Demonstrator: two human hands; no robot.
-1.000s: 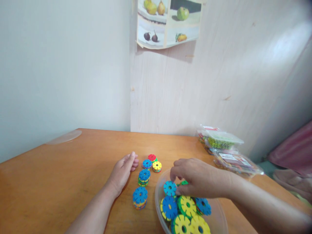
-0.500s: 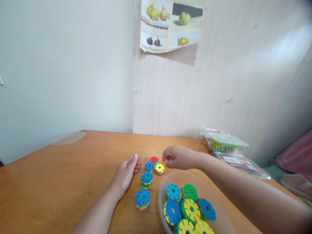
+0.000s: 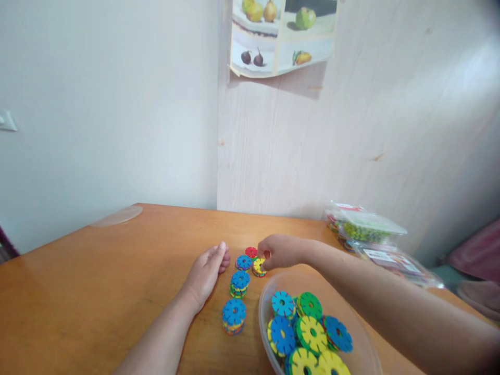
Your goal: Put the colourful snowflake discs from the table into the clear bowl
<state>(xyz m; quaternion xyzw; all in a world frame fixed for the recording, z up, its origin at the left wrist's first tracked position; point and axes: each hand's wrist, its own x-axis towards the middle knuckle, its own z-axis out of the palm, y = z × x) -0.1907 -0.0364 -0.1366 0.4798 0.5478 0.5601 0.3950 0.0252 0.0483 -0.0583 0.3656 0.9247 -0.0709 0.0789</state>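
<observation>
Moved within a second from bowl [image 3: 263, 328] to yellow-topped stack [image 3: 258, 268], with right hand [image 3: 284, 250]; broad tabletop [image 3: 97, 291] to left edge; fingers [image 3: 263, 246] half-curled, left hand [image 3: 208, 271] loosely curled (grips unclear).

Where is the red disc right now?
In the head view, the red disc sits below the picture's middle, just left of the right hand and behind the yellow-topped stack on the table.

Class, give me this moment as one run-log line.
right hand: at yellow-topped stack of notched plastic discs | left hand: beside blue-topped disc stacks | translucent plastic tub: holds yellow, blue, green notched discs
</observation>
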